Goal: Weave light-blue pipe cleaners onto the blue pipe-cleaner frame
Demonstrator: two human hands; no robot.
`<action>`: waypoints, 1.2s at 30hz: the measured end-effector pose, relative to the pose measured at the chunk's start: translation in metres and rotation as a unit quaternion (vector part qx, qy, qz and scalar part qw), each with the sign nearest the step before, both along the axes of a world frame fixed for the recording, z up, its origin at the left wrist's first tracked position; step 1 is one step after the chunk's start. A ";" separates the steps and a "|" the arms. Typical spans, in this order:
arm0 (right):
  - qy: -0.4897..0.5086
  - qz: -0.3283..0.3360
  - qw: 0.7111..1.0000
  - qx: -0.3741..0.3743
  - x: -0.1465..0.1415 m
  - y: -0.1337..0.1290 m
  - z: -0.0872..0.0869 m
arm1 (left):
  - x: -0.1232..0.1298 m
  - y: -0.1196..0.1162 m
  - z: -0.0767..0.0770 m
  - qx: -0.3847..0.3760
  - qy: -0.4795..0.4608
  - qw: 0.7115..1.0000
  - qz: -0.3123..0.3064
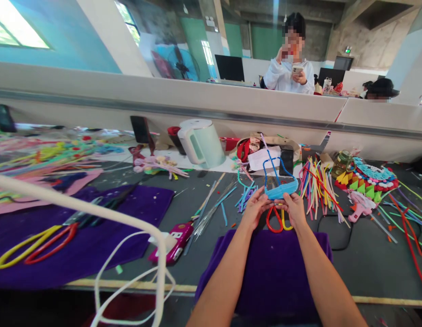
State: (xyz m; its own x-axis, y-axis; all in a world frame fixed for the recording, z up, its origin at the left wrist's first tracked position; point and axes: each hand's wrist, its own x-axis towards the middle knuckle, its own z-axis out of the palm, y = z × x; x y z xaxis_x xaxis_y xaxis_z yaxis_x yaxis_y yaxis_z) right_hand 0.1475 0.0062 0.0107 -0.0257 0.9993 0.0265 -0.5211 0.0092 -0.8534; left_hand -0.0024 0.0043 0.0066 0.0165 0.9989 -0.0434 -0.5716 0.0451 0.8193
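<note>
A small blue boat-shaped craft [282, 190], with fuzzy blue stems rising from it like a mast and loop, is held up over the table. My left hand [257, 207] grips its left end, fingers bent beneath it. At the other end my right hand [292, 209] pinches it between thumb and fingers. Just below both hands show the red and yellow handles of a pair of scissors [275, 220]; its blades are hidden. A purple cloth [275, 272] lies under my forearms. Right of my hands sits a bunch of coloured pipe cleaners [318, 186].
A pink glue gun [360, 206] and a glass jar [342, 163] lie to the right. Left are large scissors [66, 231], a magenta box [173, 245] and a white bent tube [95, 209] in front. An electric kettle [206, 143] stands behind. Beyond the partition, a person [289, 68] holds a phone.
</note>
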 end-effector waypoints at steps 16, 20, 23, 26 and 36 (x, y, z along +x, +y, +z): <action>-0.067 -0.054 0.996 -0.021 0.041 0.013 0.001 | 0.002 -0.001 -0.006 0.001 0.117 0.992 0.051; -0.088 -0.076 0.993 -0.010 0.043 0.015 -0.005 | 0.002 -0.001 -0.007 -0.008 0.139 0.989 0.058; -0.122 -0.100 0.987 -0.003 0.042 0.017 -0.011 | 0.003 0.001 -0.009 -0.012 0.152 0.985 0.079; -0.139 -0.126 0.982 -0.005 0.038 0.018 -0.016 | 0.005 0.002 -0.011 -0.012 0.162 0.981 0.105; -0.132 -0.061 0.989 0.014 0.039 0.014 -0.011 | 0.004 0.000 -0.013 0.011 0.170 0.982 0.085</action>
State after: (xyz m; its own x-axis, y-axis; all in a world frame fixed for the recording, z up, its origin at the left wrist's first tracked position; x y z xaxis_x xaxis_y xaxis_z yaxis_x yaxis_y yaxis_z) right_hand 0.1865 0.0199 -0.0004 0.0844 0.9945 0.0618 -0.2735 0.0827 -0.9583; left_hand 0.0012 0.0047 -0.0064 -0.1632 0.9866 0.0033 -0.2630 -0.0468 0.9637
